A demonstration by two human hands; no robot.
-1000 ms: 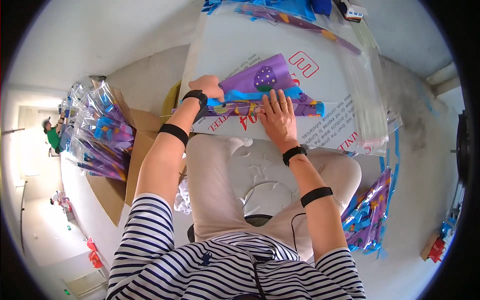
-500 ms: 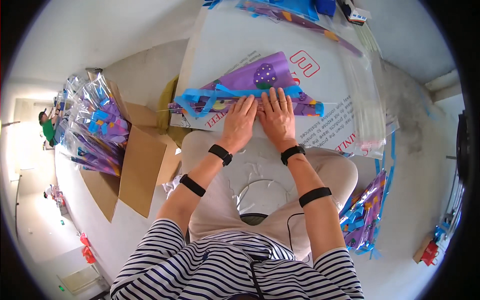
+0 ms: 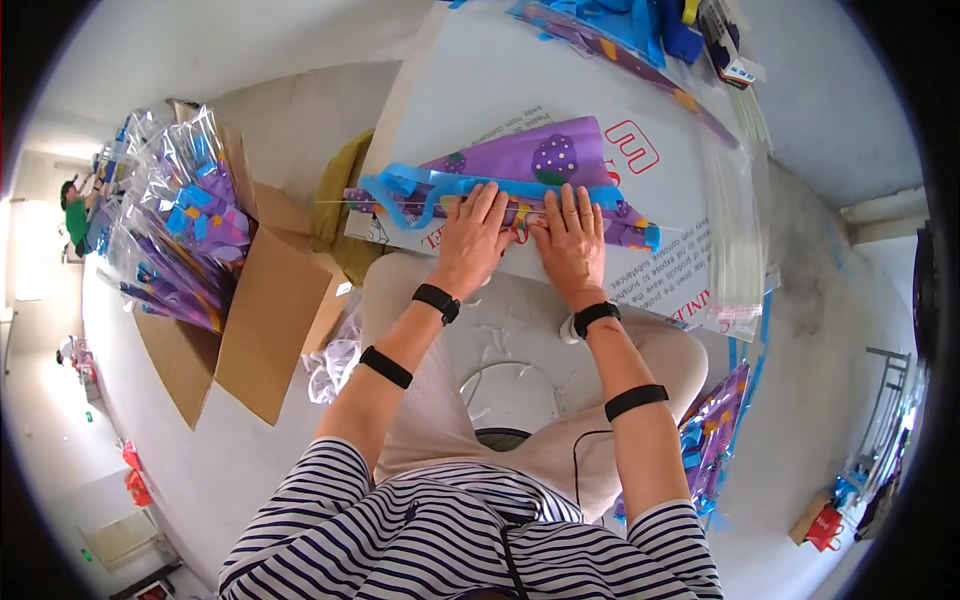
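Grip: both of my hands lie flat, fingers spread and palms down; neither closes around anything, they only press.
Left hand (image 3: 473, 232): pressing on the near edge of the purple kite (image 3: 520, 170), its fingertips touching the blue ribbon tail (image 3: 420, 190) that runs along that edge.
Right hand (image 3: 572, 235): just beside the left one, thumbs almost touching, flat on the same folded edge of the kite.
Kite: lies on the white board (image 3: 480, 90) across my lap, long and wedge-shaped, purple with a dotted round figure, blue trim curling loose at its left end.
Board: white sheet with red printing, tilted over my knees.
Clear sleeves (image 3: 735, 240): stacked at the board's right edge, well apart from my hands.
Cardboard box (image 3: 265, 320): open on the floor to my left, with packed kites (image 3: 185, 230) in clear wrap standing in it.
More kites (image 3: 710, 430): bundled by my right knee on the floor.
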